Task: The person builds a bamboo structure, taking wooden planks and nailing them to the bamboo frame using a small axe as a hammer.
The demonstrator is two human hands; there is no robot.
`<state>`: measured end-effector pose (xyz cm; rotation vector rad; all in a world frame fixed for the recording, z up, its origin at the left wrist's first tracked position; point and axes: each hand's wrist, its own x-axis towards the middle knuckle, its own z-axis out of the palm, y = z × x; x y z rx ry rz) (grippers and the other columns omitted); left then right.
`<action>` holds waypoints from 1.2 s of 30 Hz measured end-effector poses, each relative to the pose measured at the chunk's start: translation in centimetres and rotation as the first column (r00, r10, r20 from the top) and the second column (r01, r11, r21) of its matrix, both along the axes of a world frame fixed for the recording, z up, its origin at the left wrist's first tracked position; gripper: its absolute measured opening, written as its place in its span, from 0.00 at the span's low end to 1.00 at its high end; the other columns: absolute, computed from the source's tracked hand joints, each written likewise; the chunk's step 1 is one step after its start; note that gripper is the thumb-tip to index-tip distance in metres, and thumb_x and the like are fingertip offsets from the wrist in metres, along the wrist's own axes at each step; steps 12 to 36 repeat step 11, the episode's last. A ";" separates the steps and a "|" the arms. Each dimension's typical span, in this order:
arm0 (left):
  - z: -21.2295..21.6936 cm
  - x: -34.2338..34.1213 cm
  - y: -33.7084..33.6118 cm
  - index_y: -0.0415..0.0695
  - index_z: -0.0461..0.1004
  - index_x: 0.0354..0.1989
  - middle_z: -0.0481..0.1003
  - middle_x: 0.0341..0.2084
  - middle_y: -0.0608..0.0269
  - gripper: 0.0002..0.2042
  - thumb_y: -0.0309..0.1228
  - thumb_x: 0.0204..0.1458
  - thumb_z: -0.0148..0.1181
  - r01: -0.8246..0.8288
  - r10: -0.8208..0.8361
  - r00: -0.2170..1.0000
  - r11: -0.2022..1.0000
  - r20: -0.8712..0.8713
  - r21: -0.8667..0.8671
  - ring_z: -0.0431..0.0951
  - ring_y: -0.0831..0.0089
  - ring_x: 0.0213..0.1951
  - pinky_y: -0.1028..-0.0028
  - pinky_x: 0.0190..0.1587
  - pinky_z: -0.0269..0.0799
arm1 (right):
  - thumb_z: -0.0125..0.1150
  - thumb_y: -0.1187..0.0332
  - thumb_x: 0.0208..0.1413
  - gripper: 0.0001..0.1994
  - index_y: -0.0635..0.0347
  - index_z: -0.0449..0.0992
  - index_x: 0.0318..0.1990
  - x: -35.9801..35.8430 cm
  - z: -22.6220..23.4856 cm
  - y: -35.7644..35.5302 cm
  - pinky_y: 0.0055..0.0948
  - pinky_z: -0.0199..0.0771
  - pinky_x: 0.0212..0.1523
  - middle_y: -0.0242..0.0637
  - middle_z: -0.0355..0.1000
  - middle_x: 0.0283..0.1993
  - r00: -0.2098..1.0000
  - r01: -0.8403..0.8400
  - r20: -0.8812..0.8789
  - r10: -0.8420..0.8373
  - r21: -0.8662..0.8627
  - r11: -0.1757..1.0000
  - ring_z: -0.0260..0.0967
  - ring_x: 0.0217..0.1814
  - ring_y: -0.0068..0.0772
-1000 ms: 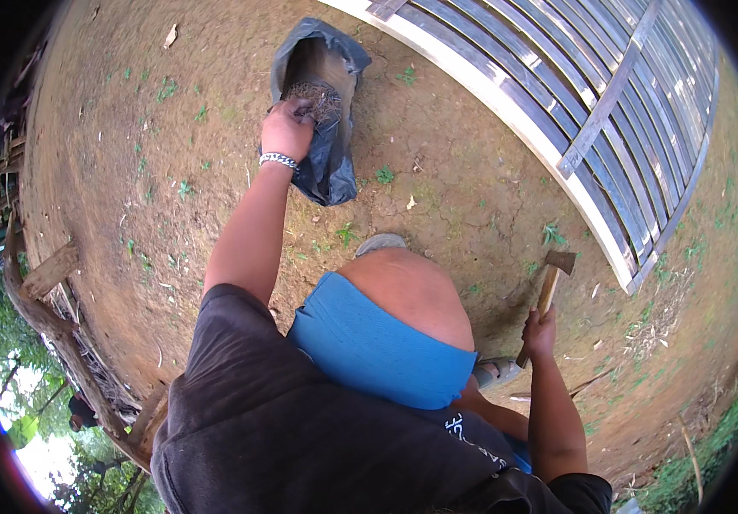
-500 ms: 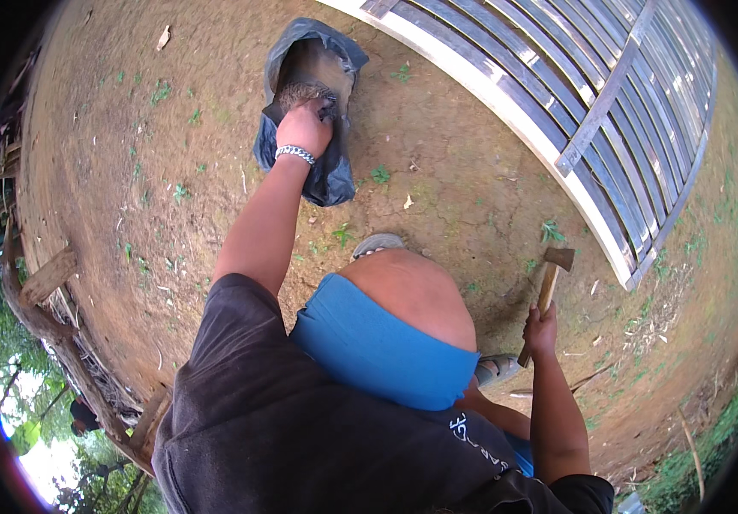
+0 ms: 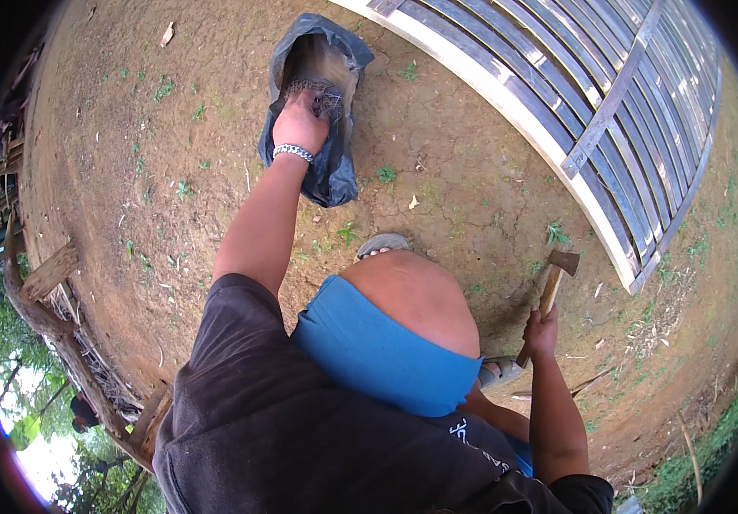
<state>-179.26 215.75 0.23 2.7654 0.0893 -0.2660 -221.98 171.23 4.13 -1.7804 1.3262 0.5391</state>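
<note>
My left hand (image 3: 300, 128), a chain bracelet at its wrist, reaches into a black plastic bag (image 3: 332, 176) lying open on the dirt. Its fingers are curled on a clump of thin, grey, nail-like pieces (image 3: 328, 101); the fingertips are partly hidden and the pieces blurred. Lower right, my right hand (image 3: 541, 332) is wrapped round the wooden handle of a hatchet (image 3: 550, 287). The hatchet stands nearly upright in the picture, with its dark metal head (image 3: 564, 261) at the top, away from the bag.
A large slatted frame (image 3: 596, 141) with a pale edge rail lies at the upper right. My bent knee (image 3: 412, 295) and sandalled foot (image 3: 384, 244) are between my hands. A rough wooden log structure (image 3: 48, 317) runs along the left. Small weeds (image 3: 385, 174) dot the bare ground.
My left hand has shifted slightly within the bag, and the thin pieces beside its fingers have moved. The right hand keeps its hold on the hatchet. The whole view has shifted a little.
</note>
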 end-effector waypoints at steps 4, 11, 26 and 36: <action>-0.1 0.0 -0.2 0.52 0.80 0.49 0.79 0.49 0.55 0.15 0.33 0.51 0.62 0.064 -0.068 0.996 0.995 0.051 0.074 0.80 0.53 0.49 0.59 0.53 0.76 | 0.54 0.67 0.68 0.09 0.51 0.61 0.48 -0.1 -0.3 0.1 0.26 0.60 0.12 0.26 0.60 0.19 1.000 -0.005 0.011 0.005 -0.012 1.000 0.57 0.14 0.20; 0.4 1.8 -0.5 0.54 0.80 0.52 0.76 0.56 0.54 0.18 0.39 0.52 0.63 0.135 -0.096 0.982 0.960 -0.164 0.244 0.79 0.52 0.53 0.57 0.54 0.76 | 0.56 0.68 0.67 0.08 0.55 0.64 0.49 -1.6 -1.0 -0.9 0.29 0.65 0.17 0.30 0.65 0.22 0.998 0.056 0.013 -0.056 0.035 0.998 0.63 0.17 0.23; 0.4 1.8 -0.5 0.54 0.80 0.52 0.76 0.56 0.54 0.18 0.39 0.52 0.63 0.135 -0.096 0.982 0.960 -0.164 0.244 0.79 0.52 0.53 0.57 0.54 0.76 | 0.56 0.68 0.67 0.08 0.55 0.64 0.49 -1.6 -1.0 -0.9 0.29 0.65 0.17 0.30 0.65 0.22 0.998 0.056 0.013 -0.056 0.035 0.998 0.63 0.17 0.23; 0.4 1.8 -0.5 0.54 0.80 0.52 0.76 0.56 0.54 0.18 0.39 0.52 0.63 0.135 -0.096 0.982 0.960 -0.164 0.244 0.79 0.52 0.53 0.57 0.54 0.76 | 0.56 0.68 0.67 0.08 0.55 0.64 0.49 -1.6 -1.0 -0.9 0.29 0.65 0.17 0.30 0.65 0.22 0.998 0.056 0.013 -0.056 0.035 0.998 0.63 0.17 0.23</action>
